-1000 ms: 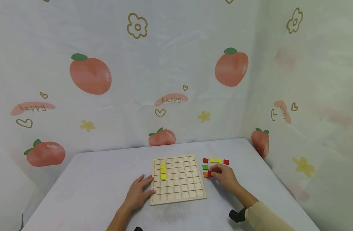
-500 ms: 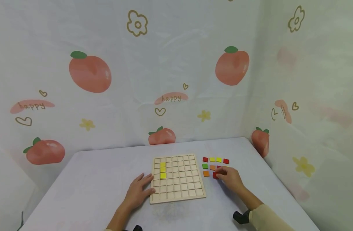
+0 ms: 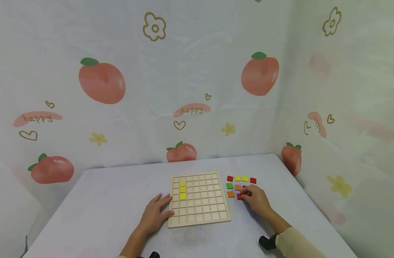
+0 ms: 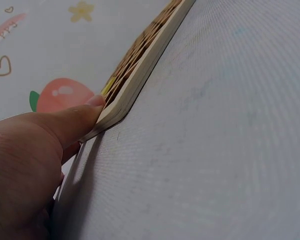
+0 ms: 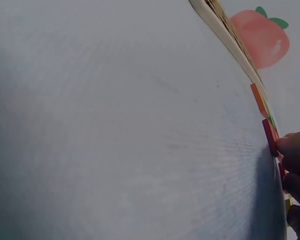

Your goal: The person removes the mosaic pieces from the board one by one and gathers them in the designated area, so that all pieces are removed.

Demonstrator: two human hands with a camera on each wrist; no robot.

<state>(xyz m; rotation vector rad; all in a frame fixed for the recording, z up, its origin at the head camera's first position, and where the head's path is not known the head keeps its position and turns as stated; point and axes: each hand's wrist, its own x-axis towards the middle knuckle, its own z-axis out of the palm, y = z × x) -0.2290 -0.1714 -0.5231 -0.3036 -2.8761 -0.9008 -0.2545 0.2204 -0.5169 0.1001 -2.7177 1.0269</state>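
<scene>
**A:** On the pale surface [image 3: 113, 200], what sits in the middle?

**B:** A flat wooden grid board [image 3: 199, 200], lying level, its square cells mostly bare. Three yellow tiles [image 3: 182, 190] fill a short column near its upper left corner.

**A:** Where are the hands?

**B:** The left hand [image 3: 154, 214] lies flat at the board's left edge, fingers spread and relaxed. The left wrist view shows a fingertip [image 4: 92, 107] resting against the board's rim [image 4: 140, 70]; it grips nothing. The right hand [image 3: 256, 200] is to the right of the board, among loose coloured tiles.

**A:** What is the right hand doing?

**B:** Its fingertips touch a red tile [image 3: 240, 196] lying on the surface, just right of the board. In the right wrist view the red tile [image 5: 269, 136] appears edge-on with a fingertip [image 5: 292, 145] against it. The fingers are curled around its far side, but I cannot tell whether they pinch it or only press on it.

**A:** And the other loose tiles?

**B:** Behind the hand runs a row of four: a second red tile [image 3: 229, 178], two more yellow squares [image 3: 241, 178], then another red piece [image 3: 253, 180]. Nearer are a green tile [image 3: 229, 186] and an orange tile [image 3: 237, 187] side by side. Another orange square [image 3: 231, 194] lies just left of the touched red tile. All lie close together, apart from the board.

**A:** The backdrop?

**B:** A white cloth [image 3: 197, 79] printed with peaches, flowers and hearts.
</scene>
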